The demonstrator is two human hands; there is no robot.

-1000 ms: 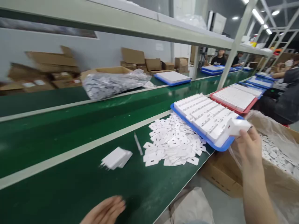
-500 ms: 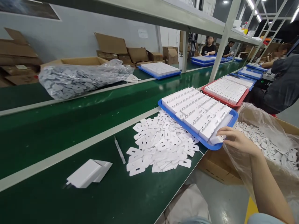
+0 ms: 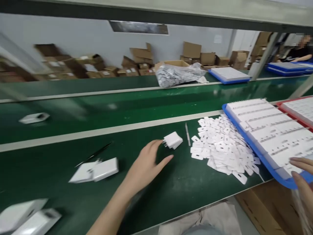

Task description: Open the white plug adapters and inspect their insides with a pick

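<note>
My left hand [image 3: 148, 166] is over the green bench, thumb spread from the fingers. Its fingertips are at the prongs of a white plug adapter [image 3: 173, 140]; whether they touch cannot be made out. At the right edge, partly cut off, my right hand [image 3: 302, 173] has its fingers apart over the near corner of a blue tray [image 3: 256, 163]. Rows of white adapters [image 3: 266, 127], prongs up, fill that tray. Between the hands lies a heap of flat white plates with slots [image 3: 222, 147]. A thin pen-like knife [image 3: 187, 134] lies beside the adapter.
More white adapter housings [image 3: 106, 169] lie at left, near a dark thin tool [image 3: 94, 155]. Another housing [image 3: 34, 118] is on the green belt [image 3: 137, 109]. A bag of small parts [image 3: 176, 75] and another blue tray [image 3: 230, 75] stand beyond. A shelf beam [image 3: 156, 14] crosses overhead.
The view has swung left. My left hand has come into view beside the lone adapter. My right hand, earlier at an adapter in the tray's corner, is still there with fingers spread.
</note>
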